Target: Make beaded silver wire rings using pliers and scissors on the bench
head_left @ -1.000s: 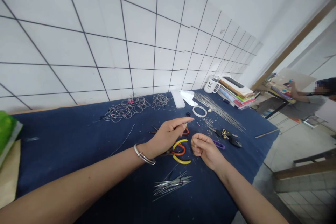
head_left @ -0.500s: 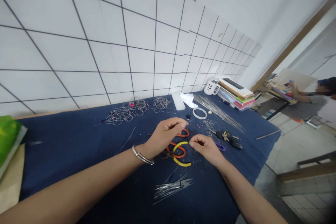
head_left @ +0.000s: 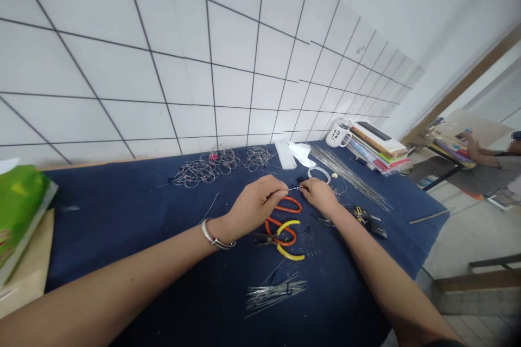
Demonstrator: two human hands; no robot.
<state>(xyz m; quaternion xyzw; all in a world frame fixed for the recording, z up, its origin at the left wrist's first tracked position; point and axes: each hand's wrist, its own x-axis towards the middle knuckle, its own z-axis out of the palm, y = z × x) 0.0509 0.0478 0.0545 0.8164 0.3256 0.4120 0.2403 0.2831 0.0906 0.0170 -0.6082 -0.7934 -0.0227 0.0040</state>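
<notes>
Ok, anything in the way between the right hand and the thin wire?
Nothing visible: the right hand and left hand appear to pinch the thin wire between them. The orange-handled scissors lie lower in view, outside that gap.

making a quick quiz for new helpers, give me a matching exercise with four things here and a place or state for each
1. thin silvery wire piece
2. yellow-handled metal pliers
3. white mug with black digits
4. bunch of short silvery wires

A. handles spread apart
B. nearest the picture's bottom edge
C. between the bare left hand and bare right hand
D. beside the multicoloured stack of papers

Pairs: 1-C, 2-A, 3-D, 4-B
</notes>
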